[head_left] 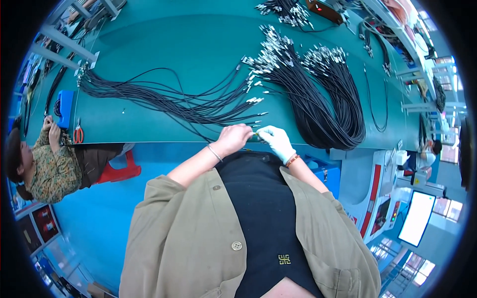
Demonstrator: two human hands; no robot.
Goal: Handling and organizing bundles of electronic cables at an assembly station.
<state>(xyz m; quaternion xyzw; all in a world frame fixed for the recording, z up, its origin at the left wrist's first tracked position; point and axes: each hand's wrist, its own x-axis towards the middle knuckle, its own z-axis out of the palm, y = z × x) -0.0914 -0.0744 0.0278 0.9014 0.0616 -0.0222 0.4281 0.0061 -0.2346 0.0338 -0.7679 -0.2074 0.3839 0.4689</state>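
At the near edge of the green table, my bare left hand [233, 139] and my right hand [278, 143], in a white glove, are closed with fingertips almost touching. Between them shows a small yellowish piece, too small to make out clearly. Black cables [164, 102] with silver-white connector ends lie just beyond my left hand, and one seems to run into its fingers. Past my right hand rests a thick bent bundle of black cables [323, 116], its connector ends [273, 49] fanned out at the far side.
More cable ends [293, 15] lie at the far edge near a brown box [325, 11]. On the left, a seated person [47, 164] works by a blue device [63, 109] and orange-handled scissors [78, 133]. A blue box [325, 176] stands below the table at right.
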